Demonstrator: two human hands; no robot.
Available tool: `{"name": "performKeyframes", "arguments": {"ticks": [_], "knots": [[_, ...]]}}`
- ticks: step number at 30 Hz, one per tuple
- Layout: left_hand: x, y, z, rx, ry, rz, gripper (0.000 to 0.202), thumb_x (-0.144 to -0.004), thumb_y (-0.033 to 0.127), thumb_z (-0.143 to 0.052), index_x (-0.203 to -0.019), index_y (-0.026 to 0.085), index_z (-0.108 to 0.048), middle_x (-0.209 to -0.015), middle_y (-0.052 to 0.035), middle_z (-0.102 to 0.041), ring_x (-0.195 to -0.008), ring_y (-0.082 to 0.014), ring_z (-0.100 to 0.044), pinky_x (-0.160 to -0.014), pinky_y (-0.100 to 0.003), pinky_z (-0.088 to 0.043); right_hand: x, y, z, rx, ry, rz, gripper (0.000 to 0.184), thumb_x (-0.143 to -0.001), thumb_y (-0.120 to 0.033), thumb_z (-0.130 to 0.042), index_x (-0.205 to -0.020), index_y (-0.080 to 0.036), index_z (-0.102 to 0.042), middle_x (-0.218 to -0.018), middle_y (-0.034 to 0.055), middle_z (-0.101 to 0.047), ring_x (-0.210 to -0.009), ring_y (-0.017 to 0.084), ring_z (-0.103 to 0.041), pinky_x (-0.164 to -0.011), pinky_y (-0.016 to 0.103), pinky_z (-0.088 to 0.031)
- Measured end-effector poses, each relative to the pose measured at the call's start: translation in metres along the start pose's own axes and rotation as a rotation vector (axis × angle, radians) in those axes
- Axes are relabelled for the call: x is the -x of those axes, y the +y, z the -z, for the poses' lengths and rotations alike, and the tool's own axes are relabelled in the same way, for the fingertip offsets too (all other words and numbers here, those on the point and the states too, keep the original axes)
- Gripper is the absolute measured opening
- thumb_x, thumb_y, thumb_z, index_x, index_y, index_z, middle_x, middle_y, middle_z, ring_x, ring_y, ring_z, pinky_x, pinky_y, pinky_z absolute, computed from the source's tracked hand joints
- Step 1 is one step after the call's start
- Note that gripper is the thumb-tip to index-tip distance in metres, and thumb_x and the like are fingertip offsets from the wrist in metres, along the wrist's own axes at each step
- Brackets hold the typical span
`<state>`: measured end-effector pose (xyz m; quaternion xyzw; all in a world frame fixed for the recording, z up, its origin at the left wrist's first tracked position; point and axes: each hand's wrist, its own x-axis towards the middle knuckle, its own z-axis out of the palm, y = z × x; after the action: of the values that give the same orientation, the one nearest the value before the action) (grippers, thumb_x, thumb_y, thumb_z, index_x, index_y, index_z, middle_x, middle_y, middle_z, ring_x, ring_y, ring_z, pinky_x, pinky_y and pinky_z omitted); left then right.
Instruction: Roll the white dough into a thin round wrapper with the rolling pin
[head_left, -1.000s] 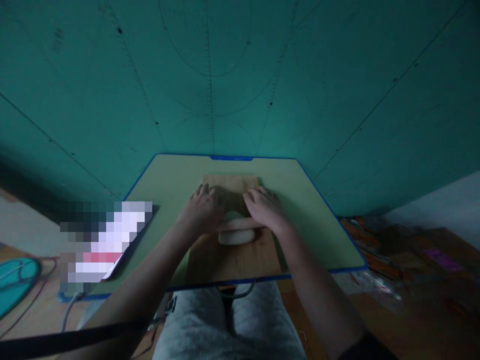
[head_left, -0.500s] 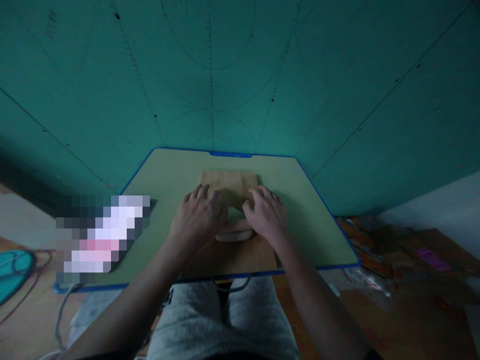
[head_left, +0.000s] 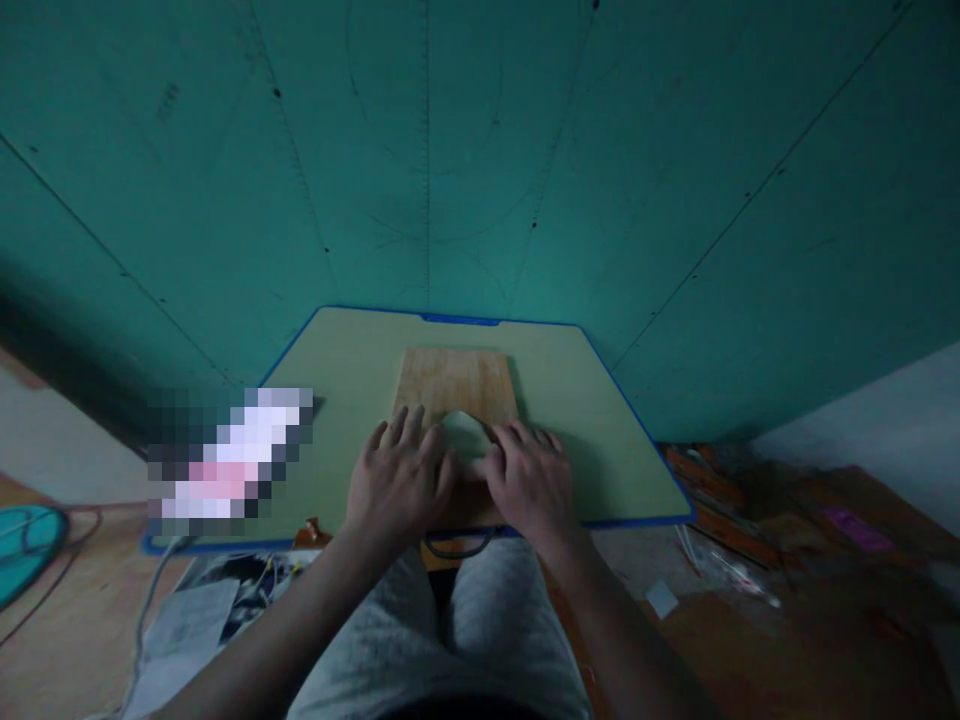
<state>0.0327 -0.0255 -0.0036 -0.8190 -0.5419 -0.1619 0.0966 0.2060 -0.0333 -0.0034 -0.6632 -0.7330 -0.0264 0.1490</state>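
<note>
A wooden board (head_left: 457, 378) lies on a small green table with a blue rim (head_left: 461, 319). A pale, flattened piece of dough (head_left: 463, 432) rests on the board, just beyond my hands. My left hand (head_left: 397, 482) and my right hand (head_left: 529, 482) lie side by side near the board's front end, fingers stretched flat. Both palms press on a thin rolling pin (head_left: 472, 466), of which only a short piece shows between them. The front part of the dough is hidden under my hands.
A pixelated object (head_left: 232, 455) sits on the table's left side. Papers (head_left: 199, 615) lie on the floor at the lower left, with a teal object (head_left: 22, 545) at the far left. Scattered clutter (head_left: 724, 525) is on the floor to the right. A teal wall stands behind the table.
Both hands have drawn the rolling pin back towards me, from the board's middle to its front end. The dough now shows beyond the pin instead of in front of it.
</note>
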Motion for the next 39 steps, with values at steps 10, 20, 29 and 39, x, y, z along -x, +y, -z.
{"name": "performKeyframes", "arguments": {"ticks": [10, 20, 29, 39], "knots": [[-0.022, -0.008, -0.001, 0.001, -0.07, 0.005, 0.038, -0.097, 0.032, -0.042, -0.123, 0.016, -0.064, -0.127, -0.0166, -0.067, -0.123, -0.0345, -0.058, -0.097, -0.048, -0.05, -0.029, -0.005, 0.018, 0.011, -0.219, -0.115, 0.038, -0.095, -0.031, -0.04, -0.123, -0.023, -0.066, -0.14, 0.0084, -0.061, -0.112, 0.027, -0.065, -0.085, 0.037, -0.048], [-0.047, -0.026, -0.004, -0.051, -0.315, -0.121, 0.033, -0.101, 0.026, -0.037, -0.105, 0.018, -0.068, -0.124, -0.014, -0.063, -0.121, -0.0314, -0.054, -0.086, -0.041, -0.053, -0.066, -0.004, 0.021, -0.05, -0.415, -0.177, 0.045, -0.097, -0.041, -0.038, -0.132, -0.021, -0.059, -0.14, 0.0154, -0.058, -0.12, 0.034, -0.062, -0.096, 0.048, -0.046], [-0.08, -0.043, -0.011, -0.122, -0.441, -0.233, 0.033, -0.1, 0.029, -0.041, -0.111, 0.019, -0.071, -0.121, -0.016, -0.061, -0.117, -0.0361, -0.054, -0.085, -0.047, -0.051, -0.105, 0.004, 0.005, -0.103, -0.421, -0.223, 0.052, -0.095, -0.053, -0.039, -0.13, -0.02, -0.061, -0.138, 0.0182, -0.059, -0.122, 0.036, -0.061, -0.1, 0.049, -0.046], [-0.109, -0.064, -0.036, -0.094, -0.39, -0.173, 0.038, -0.1, 0.025, -0.038, -0.118, 0.01, -0.069, -0.119, -0.0248, -0.06, -0.112, -0.0372, -0.057, -0.09, -0.051, -0.048, -0.14, 0.009, -0.019, -0.082, -0.364, -0.221, 0.056, -0.097, -0.049, -0.043, -0.136, -0.012, -0.054, -0.139, 0.0219, -0.059, -0.129, 0.034, -0.056, -0.106, 0.047, -0.041]]}}
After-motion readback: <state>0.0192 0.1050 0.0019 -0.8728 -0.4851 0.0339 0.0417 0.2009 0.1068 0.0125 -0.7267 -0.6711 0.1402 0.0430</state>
